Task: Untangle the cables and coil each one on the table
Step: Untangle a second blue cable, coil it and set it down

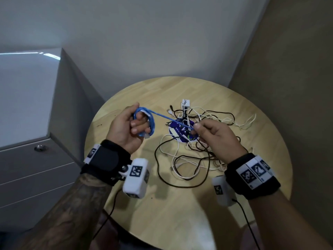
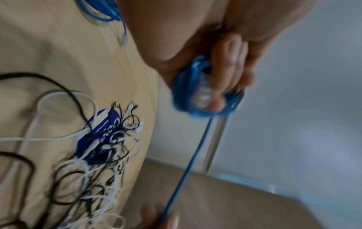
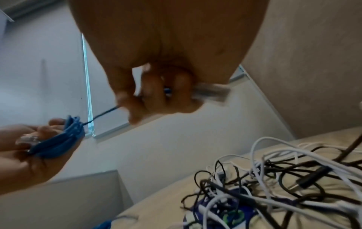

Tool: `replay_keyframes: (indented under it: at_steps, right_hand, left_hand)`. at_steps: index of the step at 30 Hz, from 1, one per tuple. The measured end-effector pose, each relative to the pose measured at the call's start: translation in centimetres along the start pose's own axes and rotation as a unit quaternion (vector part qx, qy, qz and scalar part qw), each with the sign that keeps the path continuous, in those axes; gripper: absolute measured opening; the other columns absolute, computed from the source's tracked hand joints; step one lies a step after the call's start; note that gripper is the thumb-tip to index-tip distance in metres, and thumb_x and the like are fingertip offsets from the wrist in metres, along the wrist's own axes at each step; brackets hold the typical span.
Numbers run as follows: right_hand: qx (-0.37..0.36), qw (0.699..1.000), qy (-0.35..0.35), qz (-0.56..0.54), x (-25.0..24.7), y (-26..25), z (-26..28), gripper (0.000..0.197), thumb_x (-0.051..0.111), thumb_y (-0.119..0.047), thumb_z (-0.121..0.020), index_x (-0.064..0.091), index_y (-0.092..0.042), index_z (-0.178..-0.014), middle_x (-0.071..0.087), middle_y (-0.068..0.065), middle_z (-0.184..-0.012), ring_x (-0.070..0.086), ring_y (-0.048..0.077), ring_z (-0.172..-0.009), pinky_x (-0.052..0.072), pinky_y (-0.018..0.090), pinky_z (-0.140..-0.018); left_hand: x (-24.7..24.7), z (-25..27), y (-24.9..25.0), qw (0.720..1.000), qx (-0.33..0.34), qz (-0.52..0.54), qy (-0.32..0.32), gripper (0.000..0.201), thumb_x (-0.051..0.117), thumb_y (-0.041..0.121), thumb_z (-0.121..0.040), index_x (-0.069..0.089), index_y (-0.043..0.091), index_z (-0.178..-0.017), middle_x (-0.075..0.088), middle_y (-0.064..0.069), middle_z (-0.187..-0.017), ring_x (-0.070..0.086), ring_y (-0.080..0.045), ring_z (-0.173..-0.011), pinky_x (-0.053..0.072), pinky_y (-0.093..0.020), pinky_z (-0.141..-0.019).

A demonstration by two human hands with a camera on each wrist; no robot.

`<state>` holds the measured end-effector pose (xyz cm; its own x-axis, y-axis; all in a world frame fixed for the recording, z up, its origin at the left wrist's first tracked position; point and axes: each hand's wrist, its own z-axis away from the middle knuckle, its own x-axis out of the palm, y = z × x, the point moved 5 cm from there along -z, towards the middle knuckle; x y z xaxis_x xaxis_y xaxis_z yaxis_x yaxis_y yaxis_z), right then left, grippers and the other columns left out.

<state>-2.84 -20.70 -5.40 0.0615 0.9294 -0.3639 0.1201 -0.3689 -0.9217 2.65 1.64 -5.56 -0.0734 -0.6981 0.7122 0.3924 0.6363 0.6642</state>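
Blue cable coiled in hand above a round wooden table [image 1: 126,204].
Left hand [image 1: 124,130] grips the blue cable [image 1: 150,121] coil; right hand [image 1: 216,138] pinches its taut end; blue sticker [image 1: 177,128] lettering is unreadable beneath tangled black and white cables [image 1: 196,156].

Tangle of cables [image 1: 196,141] on table [image 1: 252,177], cabinet [image 1: 27,123] left of table, wall [image 1: 144,42] behind

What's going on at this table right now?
A person is winding a blue cable. The left hand holds the loops gathered so far, while the right hand pinches the straight end stretched between them. A heap of black and white cables lies tangled on the round wooden table, not yet sorted.
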Motion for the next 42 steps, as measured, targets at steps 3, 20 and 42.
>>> replay_keyframes:
  at_steps: [3,20,42]
  right_hand:
    - [-0.017,1.000,-0.005,0.003,0.4,0.0,-0.3,0.019,0.059,-0.017,-0.101,0.068,-0.013,-0.086,0.062,-0.007,-0.070,0.047,0.004,-0.061,0.038,0.019,-0.059]
    - [0.105,0.985,-0.067,-0.116,5.6,-0.4,1.6,0.054,0.035,-0.070,-0.093,0.073,-0.032,-0.097,0.073,0.013,-0.079,0.053,0.028,-0.048,0.038,0.027,-0.048]
    - [-0.110,0.975,-0.056,0.187,3.5,-1.4,0.6,0.013,0.053,-0.042,-0.080,0.058,-0.031,-0.083,0.059,-0.008,-0.064,0.055,0.010,-0.061,0.049,0.036,-0.059]
  left_hand:
    - [-0.1,0.0,0.2,1.000,0.003,0.026,-0.003,0.049,0.043,0.036,-0.100,0.048,0.017,-0.055,0.026,0.009,-0.042,0.024,-0.007,-0.033,0.041,-0.021,-0.048]
    - [1.8,0.0,-4.5,0.984,0.012,-0.178,0.014,0.049,0.049,0.023,-0.097,0.041,0.016,-0.050,0.023,0.001,-0.043,0.019,-0.013,-0.033,0.030,-0.028,-0.046]
    - [2.1,0.4,-4.3,0.952,-0.046,-0.256,-0.159,0.039,0.052,0.035,-0.092,0.058,0.003,-0.071,0.042,-0.007,-0.051,0.051,-0.023,-0.054,0.050,-0.031,-0.063]
